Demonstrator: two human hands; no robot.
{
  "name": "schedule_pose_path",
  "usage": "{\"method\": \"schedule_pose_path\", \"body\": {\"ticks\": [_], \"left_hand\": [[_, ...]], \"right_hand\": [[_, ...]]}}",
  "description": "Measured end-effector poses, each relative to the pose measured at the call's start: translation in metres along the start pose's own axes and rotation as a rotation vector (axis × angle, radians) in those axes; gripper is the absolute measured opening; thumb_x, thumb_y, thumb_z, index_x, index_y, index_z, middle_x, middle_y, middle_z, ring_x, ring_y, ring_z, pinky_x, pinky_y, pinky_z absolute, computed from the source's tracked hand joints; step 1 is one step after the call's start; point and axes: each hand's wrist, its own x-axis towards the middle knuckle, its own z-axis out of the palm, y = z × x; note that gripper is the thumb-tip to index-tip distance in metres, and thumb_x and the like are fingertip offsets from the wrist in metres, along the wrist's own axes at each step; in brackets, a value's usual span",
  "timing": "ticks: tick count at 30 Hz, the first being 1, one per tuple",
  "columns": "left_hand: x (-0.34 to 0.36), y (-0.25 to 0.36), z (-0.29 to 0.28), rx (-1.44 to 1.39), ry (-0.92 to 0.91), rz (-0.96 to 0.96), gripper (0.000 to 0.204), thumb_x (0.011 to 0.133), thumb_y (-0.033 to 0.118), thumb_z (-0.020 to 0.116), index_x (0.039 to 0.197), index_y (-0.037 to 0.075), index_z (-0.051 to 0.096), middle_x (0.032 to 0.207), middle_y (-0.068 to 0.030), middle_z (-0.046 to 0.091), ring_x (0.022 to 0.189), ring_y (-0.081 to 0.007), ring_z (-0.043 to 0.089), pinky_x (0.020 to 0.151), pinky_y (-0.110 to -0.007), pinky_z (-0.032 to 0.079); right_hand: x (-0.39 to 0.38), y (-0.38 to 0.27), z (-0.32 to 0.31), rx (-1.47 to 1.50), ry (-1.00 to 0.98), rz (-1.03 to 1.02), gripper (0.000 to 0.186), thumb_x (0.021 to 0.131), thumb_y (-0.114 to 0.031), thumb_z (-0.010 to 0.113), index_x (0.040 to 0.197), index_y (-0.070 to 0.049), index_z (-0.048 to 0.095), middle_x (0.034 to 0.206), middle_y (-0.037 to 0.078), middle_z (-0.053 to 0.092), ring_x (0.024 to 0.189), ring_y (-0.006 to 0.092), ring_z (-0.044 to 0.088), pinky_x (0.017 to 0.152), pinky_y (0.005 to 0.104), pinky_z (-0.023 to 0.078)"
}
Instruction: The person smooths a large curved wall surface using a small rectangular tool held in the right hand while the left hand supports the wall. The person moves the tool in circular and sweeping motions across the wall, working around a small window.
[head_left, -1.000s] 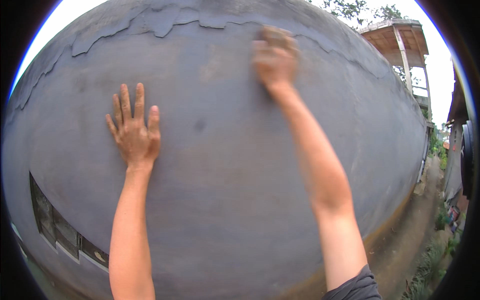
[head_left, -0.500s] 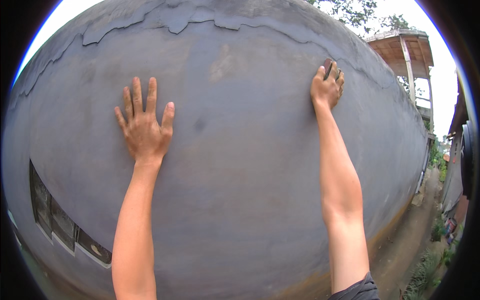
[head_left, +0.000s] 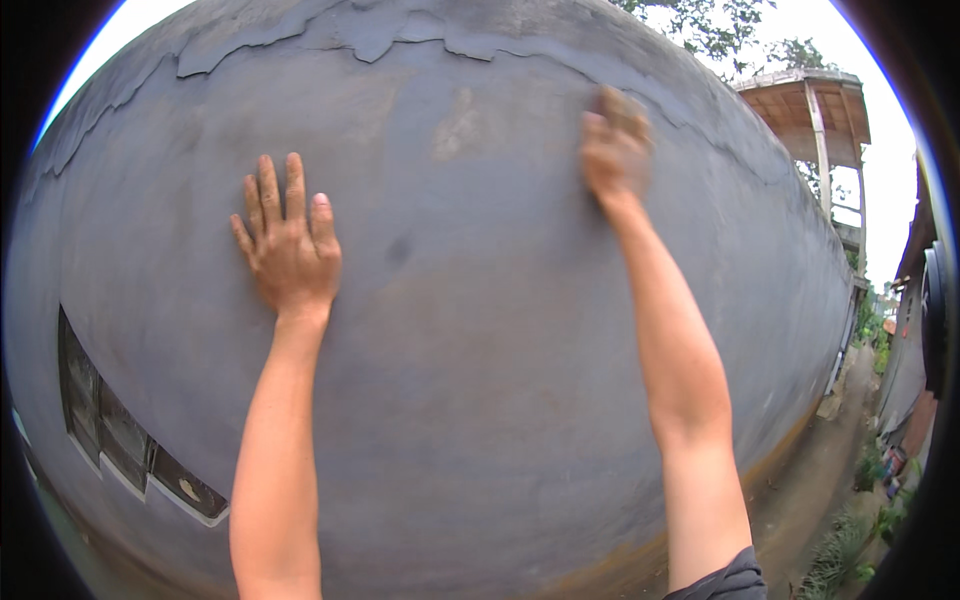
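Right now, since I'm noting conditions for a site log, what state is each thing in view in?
Left hand: open, palm to the wall, fingers up.
Right hand: raised, blurred; grip unclear.
Wall: grey, patchy.
Ragged edge: stepped, uneven, running along the upper wall.
Window: dark; open or shut unclear.
Sleeve: wrinkled.
Path: brown, plants alongside.
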Motion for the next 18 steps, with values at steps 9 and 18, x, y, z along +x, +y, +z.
{"method": "schedule_pose_path", "body": {"ticks": [9,18], "left_hand": [[-0.001,-0.011,0.001,-0.115,0.009,0.041,0.058,0.114,0.051,0.029,0.162,0.027,0.05,0.174,-0.006,0.039,0.16,-0.0317,0.035,0.131,-0.059,0.021],[0.005,-0.016,-0.003,-0.03,-0.005,0.02,0.059,0.113,0.052,0.031,0.165,0.029,0.044,0.175,-0.005,0.035,0.162,-0.0305,0.031,0.132,-0.058,0.02]], "right_hand": [[-0.002,-0.151,0.008,0.192,-0.046,0.074,0.045,0.106,-0.039,0.048,0.14,-0.015,0.064,0.147,0.017,0.063,0.143,0.0353,0.053,0.12,0.052,0.039],[-0.032,-0.086,-0.015,0.187,0.018,-0.337,0.05,0.106,-0.031,0.058,0.155,-0.019,0.057,0.164,0.014,0.049,0.156,0.0418,0.037,0.129,0.0536,0.027]]}}
